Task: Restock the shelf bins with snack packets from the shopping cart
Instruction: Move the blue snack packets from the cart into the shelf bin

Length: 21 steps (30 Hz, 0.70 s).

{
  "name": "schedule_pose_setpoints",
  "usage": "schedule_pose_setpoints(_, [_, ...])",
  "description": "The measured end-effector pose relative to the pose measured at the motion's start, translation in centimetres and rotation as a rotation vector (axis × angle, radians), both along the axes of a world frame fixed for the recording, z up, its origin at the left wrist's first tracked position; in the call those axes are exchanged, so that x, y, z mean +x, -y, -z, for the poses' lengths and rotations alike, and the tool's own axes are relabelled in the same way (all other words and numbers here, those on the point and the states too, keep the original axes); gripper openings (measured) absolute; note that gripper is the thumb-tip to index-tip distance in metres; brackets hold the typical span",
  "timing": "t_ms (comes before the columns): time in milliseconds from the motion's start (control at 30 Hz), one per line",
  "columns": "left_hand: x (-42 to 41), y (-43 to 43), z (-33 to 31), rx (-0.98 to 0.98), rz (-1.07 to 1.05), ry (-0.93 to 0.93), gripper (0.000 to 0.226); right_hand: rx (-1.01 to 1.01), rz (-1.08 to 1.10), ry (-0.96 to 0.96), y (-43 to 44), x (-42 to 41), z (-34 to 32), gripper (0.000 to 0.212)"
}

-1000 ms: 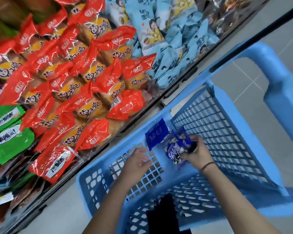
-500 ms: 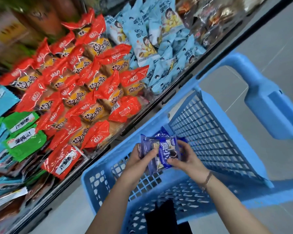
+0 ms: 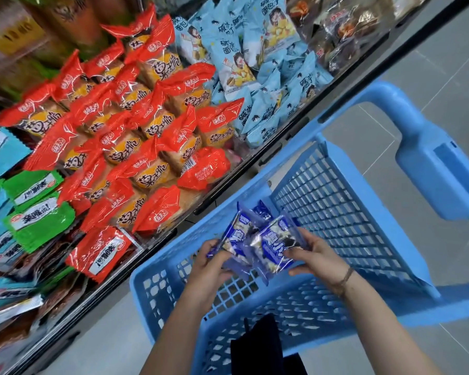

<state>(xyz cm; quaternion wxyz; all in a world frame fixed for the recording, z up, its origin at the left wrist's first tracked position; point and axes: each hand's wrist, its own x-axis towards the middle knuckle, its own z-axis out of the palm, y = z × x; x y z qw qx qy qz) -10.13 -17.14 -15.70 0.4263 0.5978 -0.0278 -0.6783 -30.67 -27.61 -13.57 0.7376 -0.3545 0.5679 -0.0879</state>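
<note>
Both hands hold a bunch of dark blue snack packets (image 3: 257,239) above the blue plastic shopping cart (image 3: 157,288). My left hand (image 3: 210,262) grips the left side of the bunch, fingers curled round the wrappers. From the right, my right hand (image 3: 313,257) pinches the packets, with a bracelet on its wrist. The shelf bins lie to the left, beyond the cart's rim: a bin of red packets (image 3: 136,136) and a bin of light blue packets (image 3: 263,77).
Green packets (image 3: 35,209) and brown packets fill bins at the lower left. Dark wrapped snacks (image 3: 344,28) sit at the top right. The cart's blue handle (image 3: 431,163) rises on the right. A black item (image 3: 257,347) lies in the cart's near end. Grey floor tiles surround the cart.
One second ago only my right hand held the packets low in the cart. My left hand has since come up and taken hold, and both lifted the bunch toward the rim.
</note>
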Motion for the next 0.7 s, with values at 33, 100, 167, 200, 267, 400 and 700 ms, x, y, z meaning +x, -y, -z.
schedule_pose_setpoints(33, [0.0,0.0,0.0,-0.007,0.027,-0.008,0.018,-0.049,-0.093,-0.046,0.1,0.4,0.0,0.048])
schedule_pose_setpoints(100, [0.1,-0.1,-0.1,-0.034,0.084,-0.051,0.036,-0.206,-0.241,-0.139,0.7,1.1,-0.3,0.058])
schedule_pose_setpoints(167, [0.3,-0.6,0.2,-0.047,0.083,-0.185,0.052,-0.299,-0.385,-0.185,1.5,1.7,-0.6,0.064])
schedule_pose_setpoints(200, [0.5,-0.8,0.3,-0.034,0.068,-0.245,0.058,-0.310,-0.461,-0.194,1.8,2.0,-0.7,0.066])
schedule_pose_setpoints(267, [1.0,-1.1,0.2,0.000,0.090,-0.247,0.063,-0.323,-0.576,-0.206,2.1,2.7,-0.8,0.070])
schedule_pose_setpoints(400, [1.2,-0.9,-0.2,0.102,0.327,0.022,0.080,-0.340,-0.666,-0.145,1.0,5.0,0.1,0.073])
schedule_pose_setpoints(700, [3.1,-3.4,2.5,0.172,0.176,0.116,0.045,-0.553,-0.714,-0.732,2.0,6.6,11.1,0.077])
